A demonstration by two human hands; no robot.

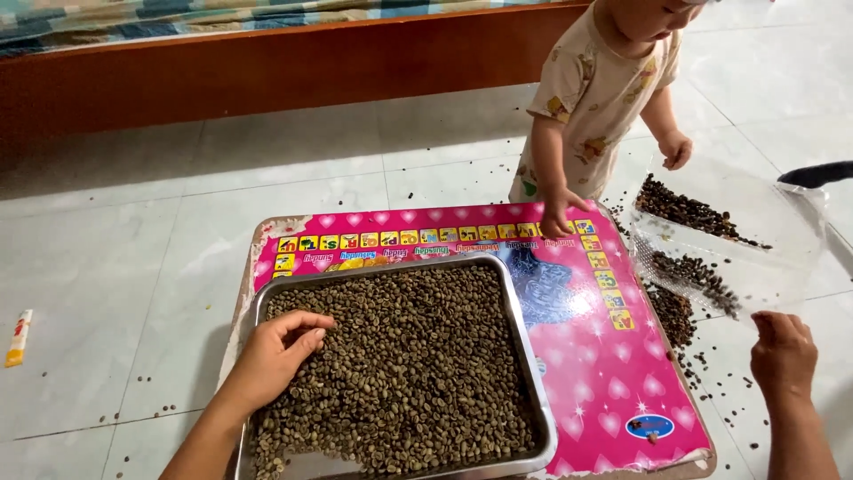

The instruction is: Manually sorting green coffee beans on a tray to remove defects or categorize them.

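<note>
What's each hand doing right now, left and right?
Left hand: fingers curled loosely, resting on the beans in the metal tray; nothing clearly gripped.
Right hand: pinching the lower edge of the clear plastic bag.

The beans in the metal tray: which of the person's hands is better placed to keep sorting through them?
The left hand. It rests on the beans inside the metal tray, fingers curled on them. The right hand is off the table, holding a clear plastic bag of darker beans.

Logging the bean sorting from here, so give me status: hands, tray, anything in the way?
Left hand resting on beans in steel tray. Right hand holding clear plastic bag of dark beans. Child leaning on pink table.
</note>
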